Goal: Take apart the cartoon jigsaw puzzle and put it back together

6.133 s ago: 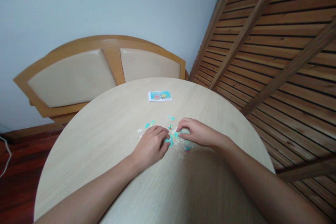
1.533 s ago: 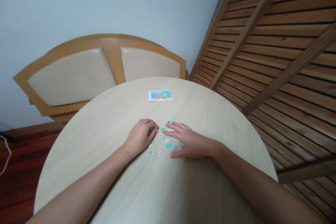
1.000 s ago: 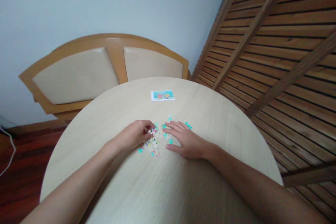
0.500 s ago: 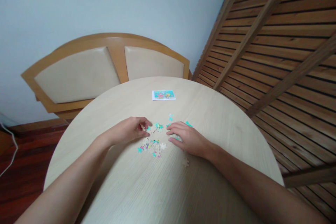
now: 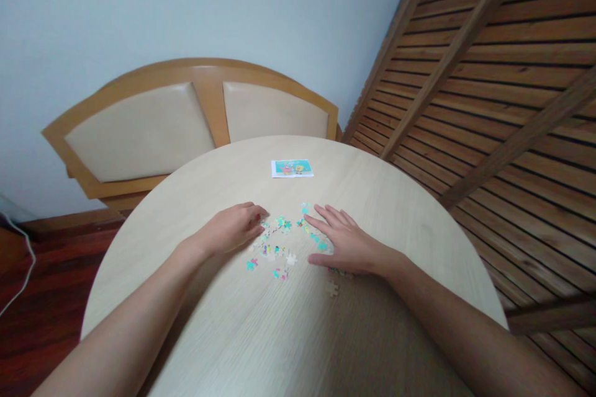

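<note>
Small jigsaw puzzle pieces [image 5: 282, 223], mostly turquoise with some pink, yellow and plain pale ones, lie scattered between my hands. My left hand [image 5: 236, 226] rests at the left of the scatter. Its fingers are bent, the thumb stands apart from them, and I see nothing held. On the right, my right hand [image 5: 347, 239] spreads its fingers low over the table, beside some turquoise pieces [image 5: 319, 242] and partly covering others. A plain pale piece [image 5: 332, 288] lies just below this hand.
The round wooden table [image 5: 223, 335] carries a picture card [image 5: 292, 168] with cartoon figures, beyond the pieces. Behind it stands a bench with a padded back [image 5: 139, 130] against the wall. A slatted wooden panel [image 5: 493, 105] slants along the right. A white cable [image 5: 28, 254] hangs at left.
My right hand has shifted slightly right and its fingers have spread, uncovering turquoise pieces. My left hand has turned a little, its fingertips still by the left pieces.
</note>
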Available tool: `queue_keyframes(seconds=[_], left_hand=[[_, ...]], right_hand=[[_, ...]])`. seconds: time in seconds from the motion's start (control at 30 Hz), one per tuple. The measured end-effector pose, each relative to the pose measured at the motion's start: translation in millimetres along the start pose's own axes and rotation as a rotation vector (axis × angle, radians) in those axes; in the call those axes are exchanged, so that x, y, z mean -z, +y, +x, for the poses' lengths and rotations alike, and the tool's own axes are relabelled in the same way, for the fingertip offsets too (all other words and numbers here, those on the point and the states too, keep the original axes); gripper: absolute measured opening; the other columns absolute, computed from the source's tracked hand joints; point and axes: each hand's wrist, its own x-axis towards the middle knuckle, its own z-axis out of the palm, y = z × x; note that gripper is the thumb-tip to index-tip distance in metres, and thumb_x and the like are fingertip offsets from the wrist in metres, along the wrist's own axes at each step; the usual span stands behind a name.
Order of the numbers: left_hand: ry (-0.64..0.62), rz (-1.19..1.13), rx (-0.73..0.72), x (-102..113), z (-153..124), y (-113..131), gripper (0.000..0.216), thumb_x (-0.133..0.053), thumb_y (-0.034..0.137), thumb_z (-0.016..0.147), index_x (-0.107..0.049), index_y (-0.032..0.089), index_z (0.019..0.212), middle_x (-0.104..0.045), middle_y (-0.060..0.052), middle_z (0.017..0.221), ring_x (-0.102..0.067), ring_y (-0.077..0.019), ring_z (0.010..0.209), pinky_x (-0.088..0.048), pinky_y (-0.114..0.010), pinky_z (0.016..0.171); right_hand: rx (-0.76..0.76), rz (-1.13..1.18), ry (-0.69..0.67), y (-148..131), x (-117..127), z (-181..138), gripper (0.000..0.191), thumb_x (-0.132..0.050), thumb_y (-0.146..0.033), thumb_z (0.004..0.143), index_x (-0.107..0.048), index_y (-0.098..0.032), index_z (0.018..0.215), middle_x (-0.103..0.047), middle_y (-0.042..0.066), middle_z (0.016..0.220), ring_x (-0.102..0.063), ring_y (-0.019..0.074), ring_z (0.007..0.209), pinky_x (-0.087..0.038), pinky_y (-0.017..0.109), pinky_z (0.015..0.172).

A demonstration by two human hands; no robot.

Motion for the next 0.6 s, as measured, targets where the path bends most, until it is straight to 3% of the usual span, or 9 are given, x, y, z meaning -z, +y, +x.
queue_keyframes(seconds=[0.1, 0.2, 0.37, 0.53, 0.6], left_hand=[[0.006, 0.025, -0.021, -1.3, -1.8, -5.3, 0.059, -0.065, 0.052, 0.088, -0.058, 0.017, 0.135, -0.064, -0.016, 0.133, -0.061, -0.0328, 0.120, -0.048, -0.046, 0.102], [-0.019, 0.029, -0.087, -10.3, -1.1, -8.6, 0.085, -0.069, 0.065, 0.081, -0.047, 0.016, 0.146, -0.046, -0.020, 0.154, -0.042, -0.0371, 0.143, -0.036, -0.050, 0.116], [0.061, 0.061, -0.120, -32.1, 5.5, -5.4, 0.065, -0.057, 0.061, 0.094, -0.054, 0.017, 0.142, -0.043, -0.020, 0.157, -0.039, -0.0377, 0.146, -0.032, -0.053, 0.119], [0.117, 0.068, -0.046, -47.5, 11.9, 6.2, 0.058, -0.038, 0.053, 0.105, -0.045, 0.017, 0.150, -0.040, -0.017, 0.160, -0.031, -0.0340, 0.151, -0.023, -0.058, 0.122], [0.108, 0.049, -0.016, -52.5, 13.3, 12.3, 0.059, -0.030, 0.051, 0.107, -0.039, 0.015, 0.153, -0.037, -0.016, 0.162, -0.027, -0.0326, 0.153, -0.020, -0.057, 0.124]], right_hand=[[0.021, 0.011, -0.139, -1.4, -0.3, -6.7, 0.112, -0.060, -0.085, 0.075, -0.026, -0.024, 0.162, -0.010, 0.016, 0.170, -0.005, 0.0444, 0.156, -0.006, 0.066, 0.123], [0.106, 0.043, -0.170, -12.3, -2.6, -9.5, 0.115, -0.061, -0.084, 0.075, -0.021, -0.022, 0.164, -0.009, 0.017, 0.170, -0.005, 0.0418, 0.156, -0.004, 0.063, 0.124], [0.216, 0.086, -0.193, -29.0, -5.2, -12.1, 0.117, -0.069, -0.077, 0.074, -0.018, -0.023, 0.164, -0.009, 0.015, 0.170, -0.007, 0.0395, 0.157, -0.006, 0.059, 0.126], [0.144, 0.065, -0.217, -17.0, -1.2, -23.8, 0.144, -0.081, -0.079, 0.055, -0.007, -0.020, 0.165, -0.003, 0.019, 0.170, 0.001, 0.0461, 0.155, -0.002, 0.064, 0.124], [0.118, 0.061, -0.229, -13.2, -0.6, -25.2, 0.144, -0.079, -0.080, 0.056, -0.008, -0.019, 0.165, -0.003, 0.021, 0.170, 0.000, 0.0471, 0.155, -0.003, 0.066, 0.123]])
